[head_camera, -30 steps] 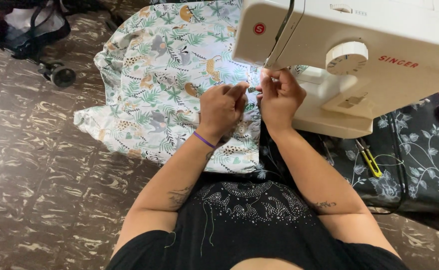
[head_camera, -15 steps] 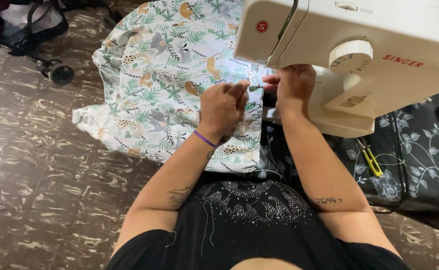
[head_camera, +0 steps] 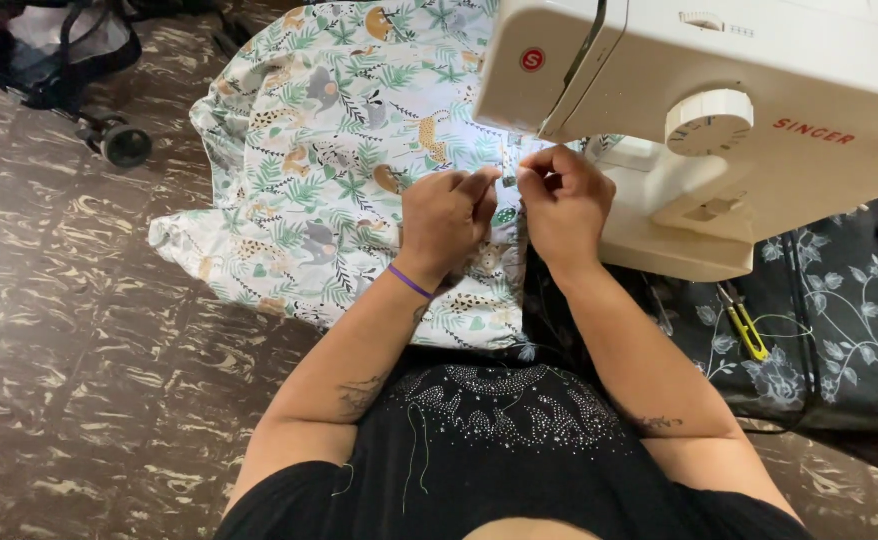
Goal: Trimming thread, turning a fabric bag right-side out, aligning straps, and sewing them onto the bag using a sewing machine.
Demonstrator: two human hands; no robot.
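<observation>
Left hand (head_camera: 449,215): grip pinched on the white cotton fabric with green leaf and animal print (head_camera: 329,150) | right hand (head_camera: 562,200): back from under the white plastic sewing machine (head_camera: 719,110), fingertips together beside left | fabric spread under needle area, draping floorward.

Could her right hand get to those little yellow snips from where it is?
Probably yes. The yellow snips lie uncovered on the dark floral cloth, to the right of the right hand; only the sewing machine base stands nearby.
</observation>
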